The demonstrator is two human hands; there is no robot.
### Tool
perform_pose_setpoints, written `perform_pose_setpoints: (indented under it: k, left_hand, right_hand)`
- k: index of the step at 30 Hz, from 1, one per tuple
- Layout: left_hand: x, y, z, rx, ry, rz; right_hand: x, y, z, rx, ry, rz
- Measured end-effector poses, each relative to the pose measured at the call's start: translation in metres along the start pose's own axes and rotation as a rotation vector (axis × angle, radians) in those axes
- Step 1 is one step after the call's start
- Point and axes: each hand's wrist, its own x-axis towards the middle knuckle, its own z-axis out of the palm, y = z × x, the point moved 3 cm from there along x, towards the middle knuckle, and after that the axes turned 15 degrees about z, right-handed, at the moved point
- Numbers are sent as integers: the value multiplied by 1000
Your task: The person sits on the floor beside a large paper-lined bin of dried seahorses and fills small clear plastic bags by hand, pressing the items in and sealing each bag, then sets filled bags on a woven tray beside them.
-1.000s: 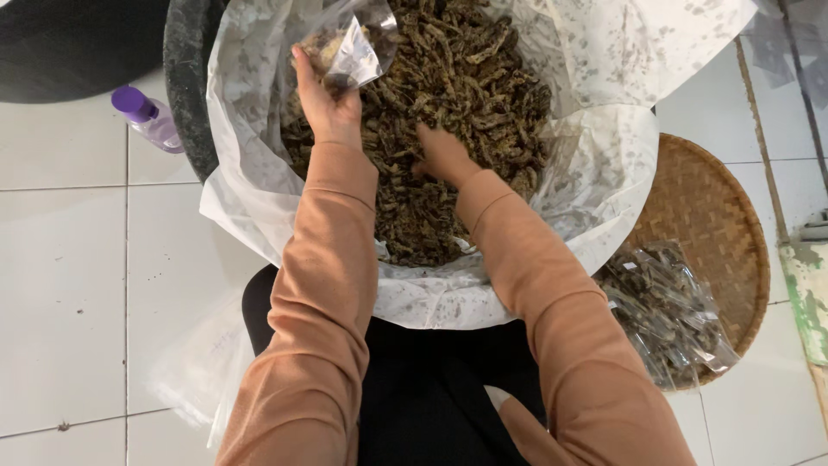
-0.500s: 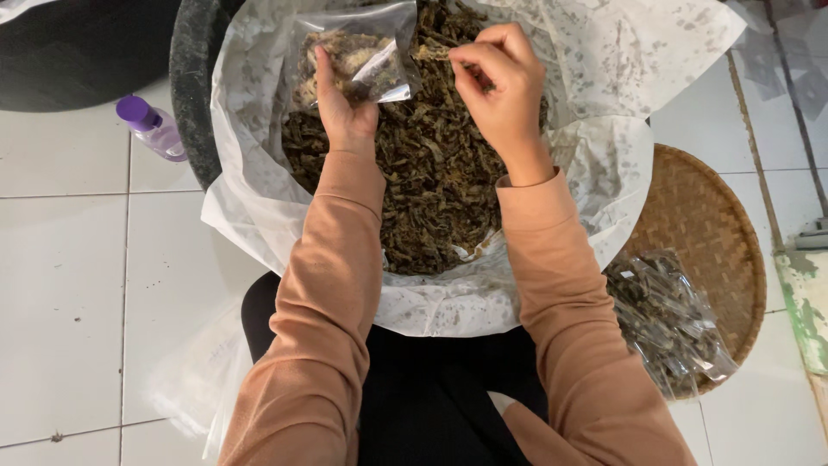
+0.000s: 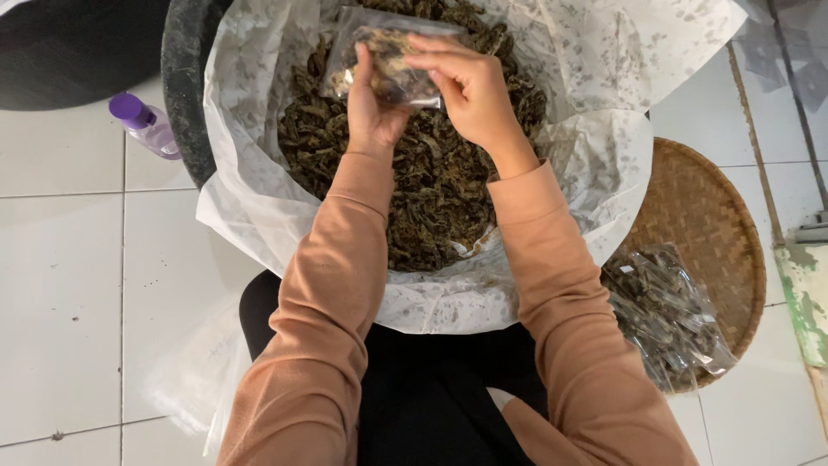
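A small clear plastic bag [image 3: 388,53], partly filled with dark dried pieces, is held above a large tub. My left hand [image 3: 371,108] grips the bag from below at its left side. My right hand [image 3: 466,91] pinches the bag's right edge with thumb and fingers. Under both hands lies a heap of dark dried pieces [image 3: 423,181] inside a big basin lined with white speckled paper [image 3: 604,155]. Both sleeves are light brown.
A round woven tray [image 3: 703,216] sits on the floor at the right, with several filled clear bags [image 3: 664,315] on its near side. A small purple-capped bottle [image 3: 142,125] lies at the left on white tiles. A loose clear plastic sheet [image 3: 198,371] lies by my left knee.
My right hand rose out of the heap with dried pieces and came to the bag. The bag now holds more and both hands grip it.
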Motion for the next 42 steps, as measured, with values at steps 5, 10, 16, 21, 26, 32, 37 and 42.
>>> perform_pose_setpoints:
  k: [5, 10, 16, 21, 26, 32, 37, 42]
  left_hand:
    - [26, 35, -35, -184, 165, 275]
    - [32, 41, -40, -193, 149, 337]
    - [19, 44, -19, -209, -2, 323]
    - [19, 40, -16, -102, -73, 302]
    - [34, 40, -43, -230, 109, 357]
    - [34, 41, -36, -130, 81, 382]
    - [10, 41, -2, -97, -30, 324]
    - [-14, 12, 22, 40, -274, 142]
  right_hand:
    - [-22, 82, 34, 66, 184, 808]
    - [-91, 106, 92, -975, -378, 605]
    - [-94, 111, 93, -602, -367, 834]
    - [-103, 105, 100, -938, -564, 555]
    - [-59, 100, 69, -112, 34, 612]
    - [-20, 27, 2, 137, 438, 257]
    - [-22, -29, 1, -87, 345, 77]
    - [-16, -24, -2, -247, 426, 119]
